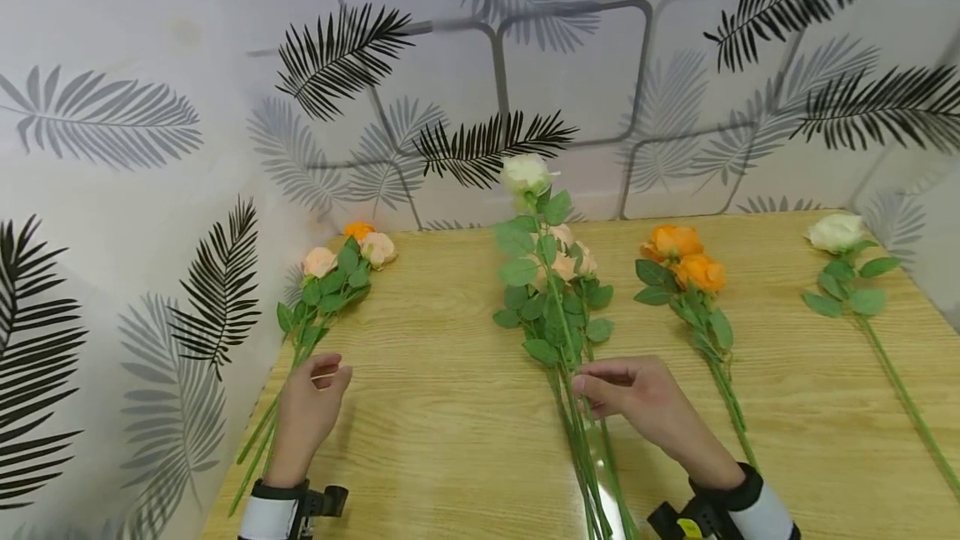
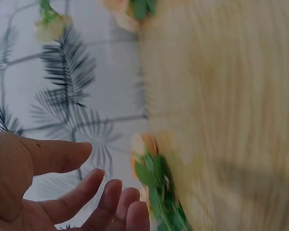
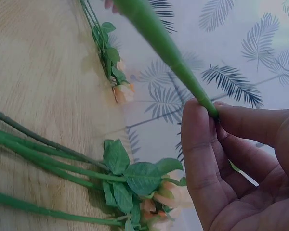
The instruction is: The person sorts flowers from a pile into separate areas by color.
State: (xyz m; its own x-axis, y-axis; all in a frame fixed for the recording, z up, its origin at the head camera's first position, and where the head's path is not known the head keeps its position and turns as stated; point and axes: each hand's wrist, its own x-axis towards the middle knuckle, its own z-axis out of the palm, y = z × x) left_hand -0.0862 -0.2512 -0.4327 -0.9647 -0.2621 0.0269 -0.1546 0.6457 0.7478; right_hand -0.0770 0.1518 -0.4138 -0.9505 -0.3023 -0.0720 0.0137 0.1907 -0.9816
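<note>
Right hand (image 1: pixel 637 402) at the edge of the middle peach bunch (image 1: pixel 588 263), just right of its stems, and it has a grip: thumb and fingertips pinch the stem of a white rose (image 1: pixel 527 175). That rose is up over the peach bunch, its bloom past the peach blooms on the far side, its long axis running nearly along the bunch's own, head end away from the person and tipped slightly left. In the right wrist view, the held stem stands apart from the stems lying below, so it's above the bunch rather than in it.

Left hand (image 1: pixel 311 407), well to the left of that peach bunch: fingers loosely bent, thumb apart, nothing held. It's nearest the mixed peach-and-orange bunch (image 1: pixel 330 294); touching its stems or not, I can't tell. Right of the peach bunch lie the orange roses (image 1: pixel 700 272), and farther right a single white rose (image 1: pixel 836 233). Clearly, the right hand is nearer the middle.
</note>
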